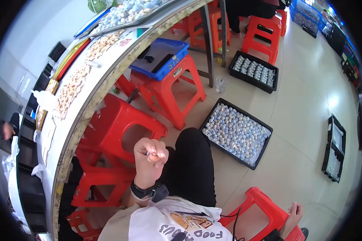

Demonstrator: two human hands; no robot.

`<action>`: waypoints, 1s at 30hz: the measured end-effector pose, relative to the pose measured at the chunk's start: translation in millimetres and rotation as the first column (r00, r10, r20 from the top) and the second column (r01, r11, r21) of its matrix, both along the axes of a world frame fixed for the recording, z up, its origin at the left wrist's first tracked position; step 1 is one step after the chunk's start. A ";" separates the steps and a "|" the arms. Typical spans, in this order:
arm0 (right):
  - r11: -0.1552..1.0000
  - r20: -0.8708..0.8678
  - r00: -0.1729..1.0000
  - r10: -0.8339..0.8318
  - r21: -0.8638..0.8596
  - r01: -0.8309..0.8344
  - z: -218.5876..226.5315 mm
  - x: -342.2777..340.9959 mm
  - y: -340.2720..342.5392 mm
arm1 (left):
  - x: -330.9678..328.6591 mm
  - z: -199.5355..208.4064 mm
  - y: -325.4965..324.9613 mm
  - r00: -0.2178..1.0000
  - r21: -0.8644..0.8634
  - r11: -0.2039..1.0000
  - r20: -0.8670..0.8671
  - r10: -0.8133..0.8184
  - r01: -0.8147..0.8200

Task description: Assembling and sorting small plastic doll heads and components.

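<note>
Raised in front of my lap, my left hand point(151, 154) has its fingers curled into a pinch. A small orange-brown spot shows between the thumb and fingers, too small to name. A black band with a dark device point(160, 193) is on that wrist. At the lower right, my right hand point(295, 211) is beside a red plastic stool point(265, 203), its fingers loosely bent and nothing visible in them. On the floor ahead of my knee lies a black tray point(238, 158) of many small bluish-white round pieces point(235, 130).
At left, a long table point(78, 94) bears peach-coloured bits point(74, 86) and a tray of pale blue pieces point(128, 12). Red stools point(120, 120) crowd its edge, one carrying a blue tray point(159, 58). Another black tray point(253, 72) and a clear bottle point(220, 85) stand farther off.
</note>
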State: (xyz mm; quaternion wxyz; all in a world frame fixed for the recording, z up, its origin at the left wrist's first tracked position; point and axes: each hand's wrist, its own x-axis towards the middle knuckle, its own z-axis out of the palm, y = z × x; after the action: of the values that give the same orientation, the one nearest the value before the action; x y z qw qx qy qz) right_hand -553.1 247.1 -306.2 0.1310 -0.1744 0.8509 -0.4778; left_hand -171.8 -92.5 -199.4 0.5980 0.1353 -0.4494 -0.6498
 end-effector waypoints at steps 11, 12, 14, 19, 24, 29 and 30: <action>0.970 -0.017 1.000 -0.018 0.243 0.022 42.1 15.7 -17.1 | 11.0 -2.4 1.6 0.906 -0.020 0.954 -0.309 -0.290 0.299; 0.965 -0.022 1.000 -0.020 0.261 0.025 42.1 16.0 -17.1 | 10.3 -1.7 0.5 0.908 -0.013 0.953 -0.302 -0.292 0.302; 0.970 -0.019 1.000 -0.009 0.244 0.014 41.8 16.1 -17.2 | 13.1 0.2 0.8 0.910 -0.008 0.954 -0.298 -0.290 0.301; 0.970 -0.010 0.999 -0.041 0.239 0.043 39.3 15.1 -16.9 | 15.4 3.0 3.6 0.957 -0.008 0.977 -0.197 -0.211 0.214; 0.981 0.000 1.000 0.014 0.193 -0.013 37.2 15.9 -15.5 | 13.6 3.7 4.8 0.978 -0.076 0.991 -0.166 -0.125 0.113; 0.975 -0.005 1.000 -0.019 0.223 0.020 42.0 20.4 -18.9 | 15.4 9.3 10.1 0.993 -0.161 0.987 -0.114 -0.039 0.020; 0.968 -0.002 1.000 -0.017 0.250 0.017 41.4 19.8 -19.5 | 14.6 10.6 11.4 0.996 -0.187 0.982 -0.084 0.021 -0.036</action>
State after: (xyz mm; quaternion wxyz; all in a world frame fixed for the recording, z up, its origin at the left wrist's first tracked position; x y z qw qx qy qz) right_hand -533.3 227.6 -264.8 0.1479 -0.1491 0.9058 -0.3680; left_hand -157.1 -81.1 -188.8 0.6353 0.0579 -0.4819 -0.6006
